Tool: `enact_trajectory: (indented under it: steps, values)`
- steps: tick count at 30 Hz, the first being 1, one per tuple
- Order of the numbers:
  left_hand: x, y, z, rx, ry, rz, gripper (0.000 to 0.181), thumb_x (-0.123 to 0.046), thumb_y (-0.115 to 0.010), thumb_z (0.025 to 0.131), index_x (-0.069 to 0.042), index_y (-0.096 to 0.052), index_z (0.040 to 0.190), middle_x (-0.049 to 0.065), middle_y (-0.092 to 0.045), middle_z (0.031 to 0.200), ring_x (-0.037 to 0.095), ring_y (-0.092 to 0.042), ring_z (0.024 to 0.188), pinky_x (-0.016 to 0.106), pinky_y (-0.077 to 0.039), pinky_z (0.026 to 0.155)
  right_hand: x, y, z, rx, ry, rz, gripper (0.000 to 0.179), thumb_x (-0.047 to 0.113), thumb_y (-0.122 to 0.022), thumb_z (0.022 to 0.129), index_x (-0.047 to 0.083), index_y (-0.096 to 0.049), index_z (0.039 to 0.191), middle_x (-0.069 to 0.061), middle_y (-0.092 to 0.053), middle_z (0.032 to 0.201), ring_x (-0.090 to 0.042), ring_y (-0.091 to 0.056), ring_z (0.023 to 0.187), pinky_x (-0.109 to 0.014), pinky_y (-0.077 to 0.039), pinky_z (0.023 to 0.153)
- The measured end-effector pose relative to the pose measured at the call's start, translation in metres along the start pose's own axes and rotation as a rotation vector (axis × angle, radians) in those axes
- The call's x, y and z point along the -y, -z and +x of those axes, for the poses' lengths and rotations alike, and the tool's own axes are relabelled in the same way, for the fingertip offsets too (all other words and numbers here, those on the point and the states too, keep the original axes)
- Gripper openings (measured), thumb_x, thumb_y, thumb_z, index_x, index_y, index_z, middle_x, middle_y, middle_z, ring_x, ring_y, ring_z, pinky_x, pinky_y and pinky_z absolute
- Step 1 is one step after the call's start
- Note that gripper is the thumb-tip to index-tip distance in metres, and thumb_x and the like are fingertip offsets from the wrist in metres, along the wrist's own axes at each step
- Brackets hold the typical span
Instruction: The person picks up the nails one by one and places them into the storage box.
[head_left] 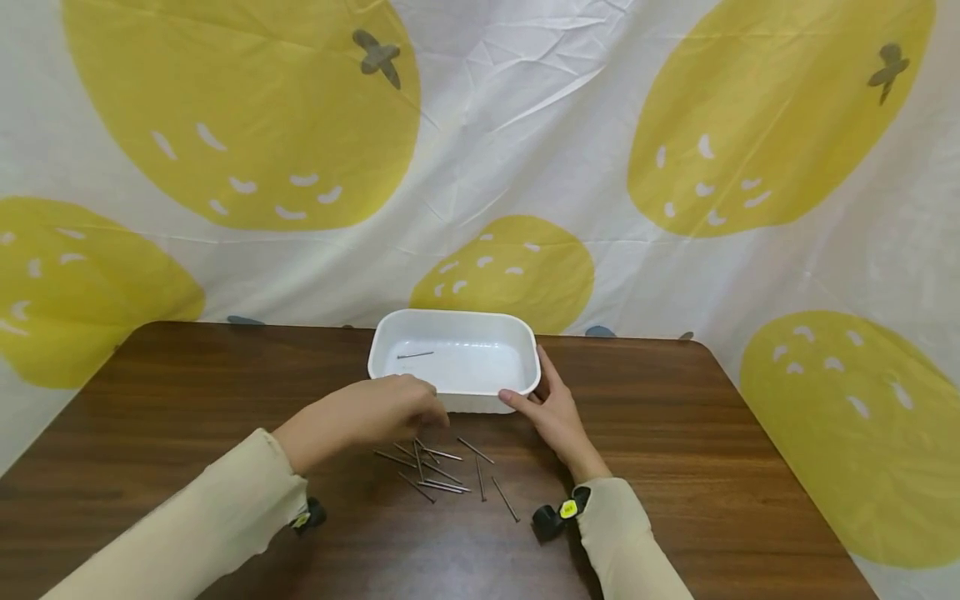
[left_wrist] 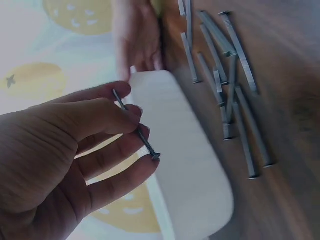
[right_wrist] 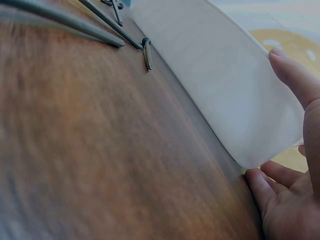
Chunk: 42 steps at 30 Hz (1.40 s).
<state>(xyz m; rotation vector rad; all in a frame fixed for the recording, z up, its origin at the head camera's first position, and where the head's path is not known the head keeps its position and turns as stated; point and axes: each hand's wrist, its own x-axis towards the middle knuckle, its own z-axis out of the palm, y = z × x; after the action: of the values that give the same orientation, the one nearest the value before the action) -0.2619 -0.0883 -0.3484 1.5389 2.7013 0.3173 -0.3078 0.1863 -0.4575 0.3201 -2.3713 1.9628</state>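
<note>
My left hand (head_left: 375, 412) is over the near left part of a white rectangular tray (head_left: 476, 403). In the left wrist view it pinches a single steel nail (left_wrist: 148, 145) between thumb and fingers, the flat head pointing away from the thumb. My right hand (head_left: 557, 417) grips the tray's near right corner, thumb on the rim and fingers against the outside near the bottom. One nail (head_left: 415, 355) lies inside the tray, on its left side. In front of the tray several loose nails (head_left: 480, 481) are scattered on the table, some crossing each other.
The brown wooden table (head_left: 675, 467) runs back to a hanging white cloth (head_left: 510, 175) with yellow fruit prints. The tray stands near the table's far edge. Black wrist cameras (head_left: 549, 522) sit at both cuffs.
</note>
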Motion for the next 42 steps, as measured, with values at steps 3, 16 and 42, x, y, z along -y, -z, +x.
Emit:
enact_trajectory:
  steps: [3, 16, 42]
  values:
    - [0.004, 0.008, 0.008, -0.034, 0.013, 0.002, 0.035, 0.011, -0.062, 0.076, -0.008, -0.078, 0.100, 0.005, -0.072, 0.084, 0.014, -0.065, 0.077, 0.023, -0.053, 0.072, 0.000, 0.001, 0.000, -0.003, -0.001, -0.005, 0.098, 0.015, -0.078, 0.086, 0.017, -0.017, 0.163, -0.008, -0.022, 0.169, -0.031, -0.037, 0.149, -0.045, -0.036, 0.118]
    - [0.029, 0.025, 0.040, 0.051, 0.131, -0.010, 0.037, 0.015, -0.054, 0.084, -0.002, -0.075, 0.110, 0.009, -0.072, 0.090, 0.021, -0.066, 0.086, 0.032, -0.055, 0.081, -0.002, 0.008, -0.001, -0.017, -0.009, -0.032, 0.098, 0.017, -0.079, 0.086, 0.020, -0.018, 0.163, -0.006, -0.022, 0.169, -0.031, -0.037, 0.149, -0.046, -0.036, 0.118]
    - [0.108, -0.012, 0.055, 0.087, 0.422, -0.068, 0.031, 0.010, -0.057, 0.085, -0.002, -0.076, 0.107, 0.013, -0.073, 0.096, 0.024, -0.065, 0.092, 0.039, -0.056, 0.088, -0.003, -0.001, 0.004, -0.014, 0.015, -0.019, 0.097, 0.017, -0.079, 0.086, 0.020, -0.019, 0.163, -0.006, -0.023, 0.169, -0.031, -0.039, 0.148, -0.049, -0.038, 0.116]
